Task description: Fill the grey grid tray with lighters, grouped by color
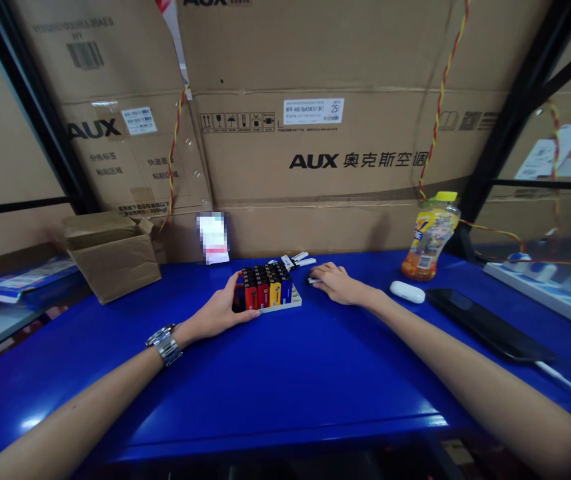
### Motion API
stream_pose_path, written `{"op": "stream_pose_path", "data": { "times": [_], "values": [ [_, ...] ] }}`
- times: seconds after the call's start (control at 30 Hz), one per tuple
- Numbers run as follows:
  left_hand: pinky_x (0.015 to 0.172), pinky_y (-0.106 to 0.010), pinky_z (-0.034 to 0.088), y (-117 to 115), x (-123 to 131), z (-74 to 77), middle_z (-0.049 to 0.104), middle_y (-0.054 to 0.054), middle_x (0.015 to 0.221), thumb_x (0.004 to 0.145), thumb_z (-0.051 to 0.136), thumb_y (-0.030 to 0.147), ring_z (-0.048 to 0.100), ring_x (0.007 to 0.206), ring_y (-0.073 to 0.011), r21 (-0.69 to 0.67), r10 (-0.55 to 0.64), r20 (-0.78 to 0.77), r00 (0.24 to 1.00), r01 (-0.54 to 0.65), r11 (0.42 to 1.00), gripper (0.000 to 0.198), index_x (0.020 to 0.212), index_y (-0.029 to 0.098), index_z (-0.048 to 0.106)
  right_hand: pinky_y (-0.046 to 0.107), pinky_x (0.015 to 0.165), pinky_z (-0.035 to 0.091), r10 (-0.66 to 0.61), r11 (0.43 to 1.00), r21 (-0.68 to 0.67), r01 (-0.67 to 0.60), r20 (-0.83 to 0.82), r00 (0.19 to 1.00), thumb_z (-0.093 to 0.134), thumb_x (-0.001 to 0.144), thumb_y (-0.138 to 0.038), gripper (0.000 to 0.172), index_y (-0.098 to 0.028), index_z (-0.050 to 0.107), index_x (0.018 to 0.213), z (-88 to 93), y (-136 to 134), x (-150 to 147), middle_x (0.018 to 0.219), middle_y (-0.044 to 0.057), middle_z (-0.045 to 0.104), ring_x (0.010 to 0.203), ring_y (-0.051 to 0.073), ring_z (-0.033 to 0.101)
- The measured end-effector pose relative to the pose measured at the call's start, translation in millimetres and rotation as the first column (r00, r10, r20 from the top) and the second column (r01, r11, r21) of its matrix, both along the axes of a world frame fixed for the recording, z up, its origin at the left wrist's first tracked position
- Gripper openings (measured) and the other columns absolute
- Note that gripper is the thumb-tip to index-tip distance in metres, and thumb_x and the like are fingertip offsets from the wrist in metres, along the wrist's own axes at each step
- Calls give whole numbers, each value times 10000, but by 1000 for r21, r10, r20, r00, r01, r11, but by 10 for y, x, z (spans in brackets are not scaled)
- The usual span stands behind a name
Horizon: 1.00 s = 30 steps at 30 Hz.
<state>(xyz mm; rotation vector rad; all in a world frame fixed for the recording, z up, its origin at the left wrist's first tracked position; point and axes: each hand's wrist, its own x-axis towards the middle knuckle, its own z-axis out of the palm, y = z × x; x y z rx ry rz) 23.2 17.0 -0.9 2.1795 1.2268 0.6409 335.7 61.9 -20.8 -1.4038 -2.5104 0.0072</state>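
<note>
A white tray (295,301) on the blue table holds rows of upright lighters (275,293), red, yellow and blue with black tops. My left hand (225,308) grips the tray's left side, thumb along its front edge and fingers behind; a metal watch is on that wrist. The tray's right part has bare slots. To the right of it, my right hand (334,283) rests low over the table, its fingers closed on a small white lighter (311,281), mostly hidden. Several loose white lighters (301,260) lie behind the tray.
A phone with a lit screen (214,238) leans on the large cardboard boxes (365,133) at the back. An open small carton (115,260) stands left. On the right are a drink bottle (428,240), a white earbud case (407,291), a black phone (488,325) and a power strip (545,297).
</note>
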Motion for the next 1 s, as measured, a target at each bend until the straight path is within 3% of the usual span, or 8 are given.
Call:
{"op": "stream_pose_path", "data": {
  "times": [0.13,0.23,0.33,0.53,0.63,0.73,0.87,1.0],
  "values": [
    [917,-506,476,8,-2,-4,494,-217,1351,698,657,550,574,1114,-382,12,14,-7,1000,-14,1000,995,1437,124,144,338,712,392,41,999,-7,-44,-225,973,456,887,-239,110,-186,478,982,68,-69,-65,897,99,635,792,211,581],
    [959,-516,448,8,-5,5,481,-215,1364,693,668,546,546,1155,-383,-9,17,1,1000,-17,1000,1006,1436,127,134,287,612,394,55,996,-32,-82,-496,867,435,913,-341,151,-208,407,979,71,-109,-123,741,22,600,637,155,548],
    [1014,-513,406,21,-11,-1,487,-205,1363,693,678,527,517,1197,-372,-23,16,10,1000,-16,1000,1008,1438,133,124,259,545,389,31,995,-55,-89,-655,755,431,910,-403,209,-219,408,1008,18,-93,-178,661,-35,519,548,123,488],
    [1015,-503,404,52,-18,-38,496,-198,1354,700,689,508,520,1196,-367,-18,-7,40,999,8,1000,987,1436,143,141,275,530,420,-6,977,-145,-156,-751,660,457,880,-445,255,-195,495,849,-23,-68,-303,658,-14,480,547,122,467],
    [955,-497,446,43,-10,-32,495,-214,1347,701,681,522,548,1151,-378,-19,2,16,1000,-2,1000,1006,1440,118,130,244,459,385,-90,934,-245,-259,-866,492,526,837,-441,244,-202,495,879,28,-159,-394,596,-47,430,485,101,407],
    [903,-489,469,44,-9,-32,465,-216,1373,707,672,525,575,1100,-374,-16,-3,11,1000,3,1000,995,1445,128,136,188,357,199,-271,875,-387,-292,-889,369,549,812,-468,284,-197,494,745,64,-255,-468,494,-93,268,390,58,221],
    [904,-493,461,63,-22,-54,446,-213,1391,706,674,507,584,1080,-366,-10,-10,24,1000,11,1000,994,1456,146,130,194,346,110,-408,832,-499,-241,-846,343,423,851,-565,520,-192,379,491,73,-286,-492,395,-86,203,337,37,158],
    [945,-500,442,52,-18,-52,465,-207,1378,709,673,501,561,1127,-366,1,-9,21,1000,9,1000,990,1457,138,135,214,329,129,-483,812,-546,-207,-827,289,275,902,-477,538,-207,343,442,69,-250,-468,359,-66,203,303,52,168]
  ]
}}
